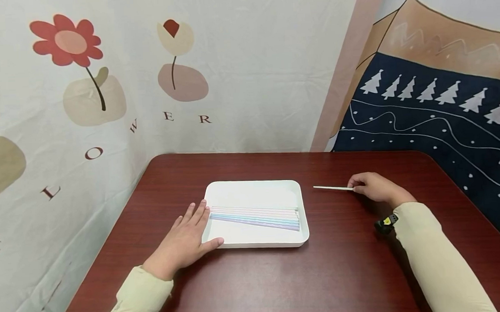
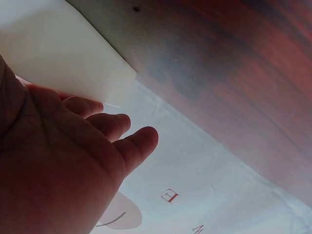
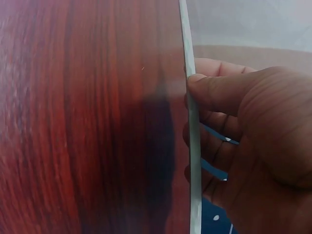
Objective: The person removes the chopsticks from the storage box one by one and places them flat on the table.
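A white rectangular tray [image 1: 252, 193] lies on the table, with several thin straw-like sticks [image 1: 253, 218] in pink, blue and purple side by side across it. At the tray's left end rests my left hand [image 1: 182, 239], fingers straight at the rim and thumb along the front corner. In the left wrist view the palm and fingertips show beside the pale tray wall [image 2: 73, 63]. Right of the tray, my right hand [image 1: 374, 187] pinches one end of a thin pale straw-like stick [image 1: 330, 187] between thumb and fingers. Close up, that stick [image 3: 194, 146] looks pale green and straight.
The dark red wooden table [image 1: 265, 287] has a rounded far edge. Behind it hangs a pale cloth [image 1: 250, 71] printed with flowers and letters. A dark blue cloth [image 1: 400, 115] with white trees hangs at the right. A black device [image 1: 386, 224] sits on my right wrist.
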The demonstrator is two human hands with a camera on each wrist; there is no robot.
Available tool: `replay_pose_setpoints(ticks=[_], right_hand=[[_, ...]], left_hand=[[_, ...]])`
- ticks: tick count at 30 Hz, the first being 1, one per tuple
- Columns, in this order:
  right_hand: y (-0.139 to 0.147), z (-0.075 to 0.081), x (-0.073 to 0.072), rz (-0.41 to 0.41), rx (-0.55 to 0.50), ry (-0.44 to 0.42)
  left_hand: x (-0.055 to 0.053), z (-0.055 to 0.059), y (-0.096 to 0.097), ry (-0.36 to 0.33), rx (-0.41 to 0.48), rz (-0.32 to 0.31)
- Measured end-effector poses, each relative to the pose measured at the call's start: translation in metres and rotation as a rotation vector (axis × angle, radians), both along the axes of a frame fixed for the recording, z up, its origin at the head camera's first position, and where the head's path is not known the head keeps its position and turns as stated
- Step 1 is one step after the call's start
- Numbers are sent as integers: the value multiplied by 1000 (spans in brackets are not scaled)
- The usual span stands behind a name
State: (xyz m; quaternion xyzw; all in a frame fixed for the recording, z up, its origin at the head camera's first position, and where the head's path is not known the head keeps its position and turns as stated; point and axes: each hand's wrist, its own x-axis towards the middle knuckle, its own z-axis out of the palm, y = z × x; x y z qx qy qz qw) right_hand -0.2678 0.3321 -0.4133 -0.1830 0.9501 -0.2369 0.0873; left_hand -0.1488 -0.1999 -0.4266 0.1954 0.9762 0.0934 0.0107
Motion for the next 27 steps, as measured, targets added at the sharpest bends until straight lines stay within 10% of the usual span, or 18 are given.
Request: replay_pose_setpoints(ticks=[27], right_hand=[[7, -9, -19, -50, -36, -64]], left_hand=[[1, 0, 0, 3, -3, -1]])
